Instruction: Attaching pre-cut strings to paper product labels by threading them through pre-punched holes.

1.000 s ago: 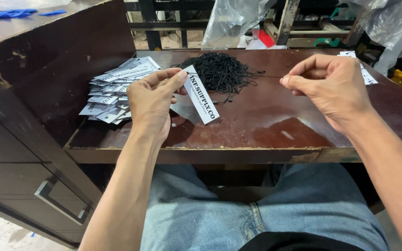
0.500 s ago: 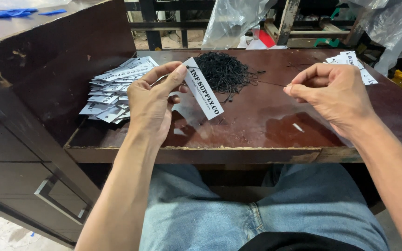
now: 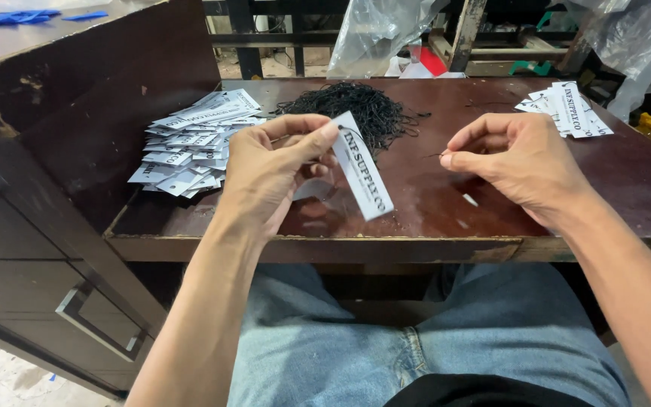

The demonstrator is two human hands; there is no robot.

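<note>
On the dark wooden bench [image 3: 446, 218], your left hand [image 3: 269, 177] pinches a white tag [image 3: 362, 175] mid-frame, right hand [image 3: 518, 162] fingers pinched on a thin black string [image 3: 437, 155]; keep the tag steady and aim the string end at its top.

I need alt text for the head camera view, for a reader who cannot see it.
A left hand holds a white paper tag over a dark wooden table, while the right hand pinches a thin black string. Behind lie a tag pile and a string heap.
</note>
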